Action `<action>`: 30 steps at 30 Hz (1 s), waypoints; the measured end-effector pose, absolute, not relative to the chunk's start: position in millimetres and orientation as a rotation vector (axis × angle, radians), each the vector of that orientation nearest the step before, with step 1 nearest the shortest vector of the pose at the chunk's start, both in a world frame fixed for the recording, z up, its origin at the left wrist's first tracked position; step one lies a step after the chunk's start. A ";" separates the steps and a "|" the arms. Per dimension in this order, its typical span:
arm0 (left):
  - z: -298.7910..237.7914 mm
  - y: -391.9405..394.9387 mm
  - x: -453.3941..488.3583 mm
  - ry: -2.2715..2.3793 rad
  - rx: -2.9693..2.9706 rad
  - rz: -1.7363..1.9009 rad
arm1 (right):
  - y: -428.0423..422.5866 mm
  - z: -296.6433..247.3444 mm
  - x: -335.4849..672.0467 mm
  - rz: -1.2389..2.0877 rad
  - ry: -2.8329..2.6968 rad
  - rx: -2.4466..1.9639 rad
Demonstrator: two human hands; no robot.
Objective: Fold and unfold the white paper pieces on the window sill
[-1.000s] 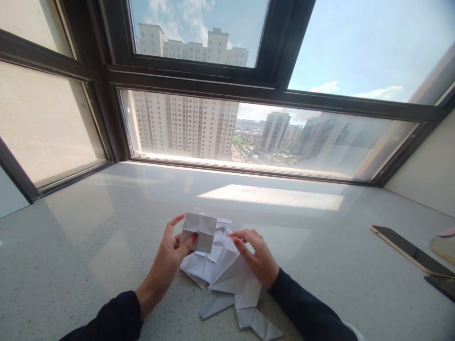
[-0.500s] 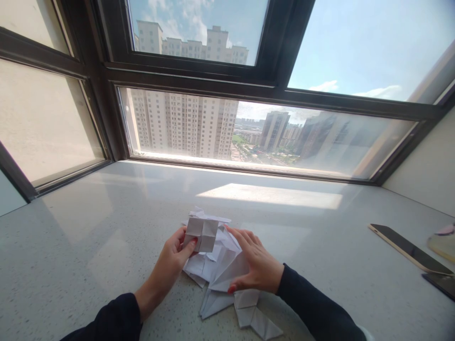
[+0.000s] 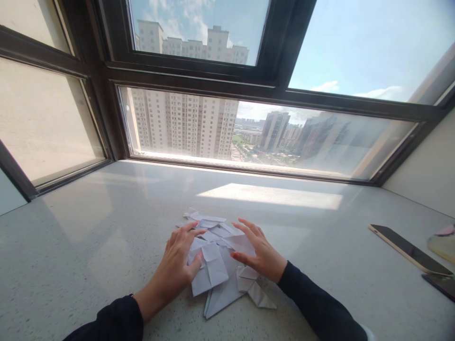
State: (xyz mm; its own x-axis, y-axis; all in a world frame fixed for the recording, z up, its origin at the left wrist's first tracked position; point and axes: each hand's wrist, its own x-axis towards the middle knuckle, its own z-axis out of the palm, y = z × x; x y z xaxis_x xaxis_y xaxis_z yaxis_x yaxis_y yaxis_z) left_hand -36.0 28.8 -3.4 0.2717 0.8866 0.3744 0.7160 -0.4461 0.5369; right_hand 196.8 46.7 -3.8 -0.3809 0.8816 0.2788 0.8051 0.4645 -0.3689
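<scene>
Several folded white papers lie in an overlapping heap on the pale speckled counter. On the near left of the heap is a squarish folded paper (image 3: 213, 267) with crossing creases. My left hand (image 3: 181, 251) rests at the heap's left side, fingers spread, its thumb at the squarish paper's edge. Opposite it, my right hand (image 3: 261, 253) is at the right side with fingers apart, by a larger folded sheet (image 3: 241, 242). Below that hand lies a small angular folded piece (image 3: 254, 289). Some papers are partly hidden under others and behind the left fingers.
The speckled counter (image 3: 106, 227) runs up to a dark window frame (image 3: 249, 168). On the right lie a phone (image 3: 408, 248) with a dark screen, a dark flat object (image 3: 442, 284) and a pale rounded item (image 3: 444, 241) cut by the picture edge.
My left hand has let go of the squarish folded paper, which now lies on the heap. My right hand has shifted slightly right, and the small angular piece has moved up closer to the heap.
</scene>
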 end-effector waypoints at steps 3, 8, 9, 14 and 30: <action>-6.4 32.1 -36.8 1.520 2.343 0.780 | 39.1 -3.3 191.4 0.324 -2.456 -1.290; -7.7 31.4 -33.7 1.470 2.377 0.492 | 36.3 -7.5 179.3 0.306 -2.379 -1.352; -7.0 30.0 -32.5 1.429 2.372 0.494 | 38.3 -7.9 178.8 0.286 -2.321 -1.381; -3.6 24.8 -28.2 1.243 2.267 0.662 | 48.7 -9.3 184.9 0.247 -1.994 -1.455; 17.6 -0.9 12.1 1.098 2.773 0.565 | 57.4 -26.8 194.1 0.537 -1.718 -1.382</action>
